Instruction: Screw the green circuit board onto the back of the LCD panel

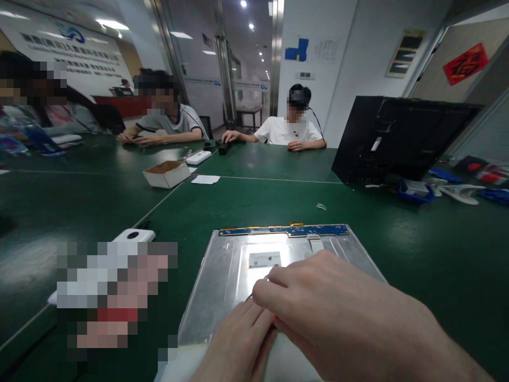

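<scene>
1. The panel [222, 276] lies flat on the near part of the green table [278, 199], its silver metal back facing up
2. A blue board [258, 232] runs along the panel's far edge; a pale cable [315, 244] comes off it toward the near side, and a label [264, 259] sits left of the cable
3. The right hand [334, 305] is over the panel's near right part, fingers curled and close together
4. The left hand [238, 339] is just left of it, fingers close together, and the two hands touch
5. A red bit [275, 318] shows between the hands; what it belongs to, and whether either hand is clamped on it, I cannot tell
6. Left of the panel lies a white device [135, 235] with a black round spot, its near part blurred out
7. Farther off on the left stand an open box [169, 178] and, just right of it, a paper [205, 180]
8. A black monitor [397, 138] stands at far right, a blue tray [413, 198] near its base
9. Two people, one in a white shirt [294, 131], sit at the table's far side, and another is at far left
</scene>
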`<state>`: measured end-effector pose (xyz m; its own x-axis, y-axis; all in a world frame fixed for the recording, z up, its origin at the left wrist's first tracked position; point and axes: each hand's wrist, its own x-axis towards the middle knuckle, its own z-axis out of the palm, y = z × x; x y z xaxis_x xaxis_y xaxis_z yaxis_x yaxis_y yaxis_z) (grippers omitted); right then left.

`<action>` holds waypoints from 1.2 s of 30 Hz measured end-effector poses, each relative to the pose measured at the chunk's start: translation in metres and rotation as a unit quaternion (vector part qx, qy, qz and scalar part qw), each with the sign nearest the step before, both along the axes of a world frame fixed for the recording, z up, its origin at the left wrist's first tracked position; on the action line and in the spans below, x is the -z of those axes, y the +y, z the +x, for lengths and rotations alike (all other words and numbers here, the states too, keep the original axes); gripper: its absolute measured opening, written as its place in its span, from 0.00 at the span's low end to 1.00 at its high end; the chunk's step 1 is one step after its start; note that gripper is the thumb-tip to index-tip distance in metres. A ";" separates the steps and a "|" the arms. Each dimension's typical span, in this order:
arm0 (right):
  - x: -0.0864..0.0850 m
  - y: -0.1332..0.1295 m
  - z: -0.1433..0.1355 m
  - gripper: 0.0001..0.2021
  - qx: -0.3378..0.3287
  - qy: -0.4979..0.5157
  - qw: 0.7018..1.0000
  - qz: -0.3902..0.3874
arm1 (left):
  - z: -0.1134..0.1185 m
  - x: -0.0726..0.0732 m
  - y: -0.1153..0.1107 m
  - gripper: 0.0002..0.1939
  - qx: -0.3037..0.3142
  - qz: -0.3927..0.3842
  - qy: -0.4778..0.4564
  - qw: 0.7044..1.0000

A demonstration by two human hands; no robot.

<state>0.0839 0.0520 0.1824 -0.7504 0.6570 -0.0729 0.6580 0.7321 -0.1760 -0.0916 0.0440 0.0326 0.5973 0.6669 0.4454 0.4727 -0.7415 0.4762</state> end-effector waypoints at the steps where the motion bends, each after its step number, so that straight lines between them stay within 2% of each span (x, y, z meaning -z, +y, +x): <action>1: -0.001 0.000 0.000 0.13 -0.009 0.001 1.000 -0.002 | 0.000 -0.001 0.000 0.14 -0.004 0.003 -0.007 1.000; 4: -0.002 0.000 -0.001 0.17 -0.021 0.002 1.000 -0.015 | 0.000 0.000 0.000 0.14 -0.010 0.001 -0.012 1.000; 10: 0.002 0.000 0.001 0.05 0.032 0.025 0.999 -0.006 | -0.004 0.009 -0.001 0.09 -0.005 -0.003 0.013 1.000; 14: 0.005 0.001 0.002 0.05 0.057 0.024 0.998 0.027 | -0.006 0.013 -0.002 0.09 0.006 -0.020 0.047 0.999; 18: 0.002 0.000 0.002 0.01 0.031 0.010 0.999 0.016 | -0.005 0.010 -0.001 0.09 0.011 -0.006 0.034 0.999; 24: 0.000 0.000 0.003 0.05 -0.003 0.022 1.000 0.005 | -0.002 0.002 0.001 0.11 0.010 0.004 0.011 1.000; 28: -0.001 0.000 0.002 0.10 -0.024 0.025 0.999 0.001 | -0.002 0.008 0.003 0.12 0.008 0.038 0.003 0.999; 36: 0.000 -0.003 -0.002 0.02 0.032 0.011 0.999 -0.019 | -0.002 0.018 0.004 0.12 -0.002 0.090 0.018 0.996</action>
<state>0.0818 0.0492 0.1823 -0.7093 0.7000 -0.0833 0.6985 0.6818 -0.2174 -0.0933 0.0484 0.0142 0.6131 0.5803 0.5361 0.4895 -0.8116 0.3188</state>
